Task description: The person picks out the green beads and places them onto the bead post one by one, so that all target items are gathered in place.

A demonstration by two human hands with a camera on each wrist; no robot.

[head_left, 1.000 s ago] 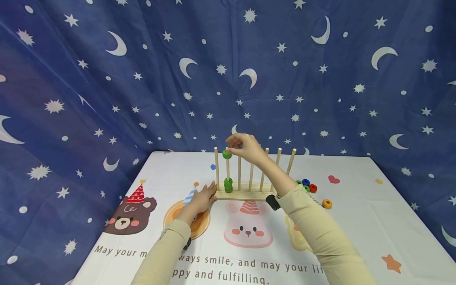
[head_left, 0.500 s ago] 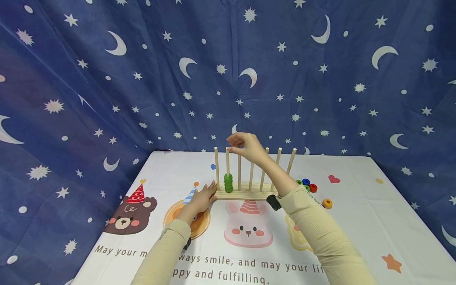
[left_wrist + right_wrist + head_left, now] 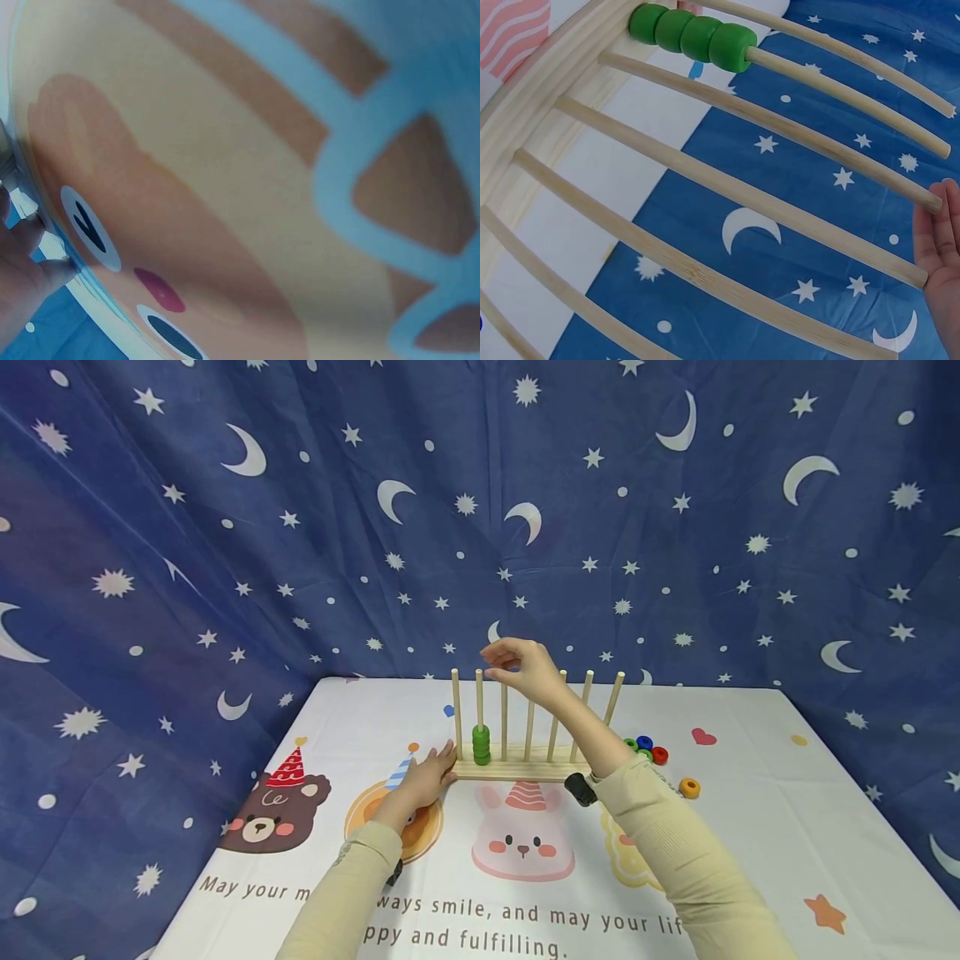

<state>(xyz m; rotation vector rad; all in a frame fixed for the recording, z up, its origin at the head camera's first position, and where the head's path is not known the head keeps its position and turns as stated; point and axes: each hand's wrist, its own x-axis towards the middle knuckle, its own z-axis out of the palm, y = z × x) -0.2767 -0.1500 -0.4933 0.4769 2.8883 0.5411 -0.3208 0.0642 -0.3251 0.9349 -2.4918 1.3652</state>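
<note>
A wooden peg rack [image 3: 517, 771] with several upright pegs stands on the table. Several green beads [image 3: 481, 746] are stacked at the bottom of its second peg from the left; they also show in the right wrist view as green beads [image 3: 694, 36]. My right hand [image 3: 525, 668] is at peg-top height, just right of that peg, its fingers loosely bent with no bead in them. In the right wrist view the right hand [image 3: 941, 255] appears behind the tips of other pegs. My left hand [image 3: 427, 777] rests against the rack's left end, fingers extended; the left wrist view shows only part of this hand [image 3: 26, 270].
Right of the rack lie loose beads: a blue bead [image 3: 644, 742], a red bead [image 3: 659, 755], green beads [image 3: 631, 744] partly behind the right arm, and a yellow bead [image 3: 689, 788] nearer. A star-patterned blue curtain [image 3: 480, 527] hangs behind the printed white tablecloth [image 3: 750, 827].
A green bead that my right hand held at the top of the second peg has dropped onto the stack below. The right hand has shifted slightly right. My left hand stays put.
</note>
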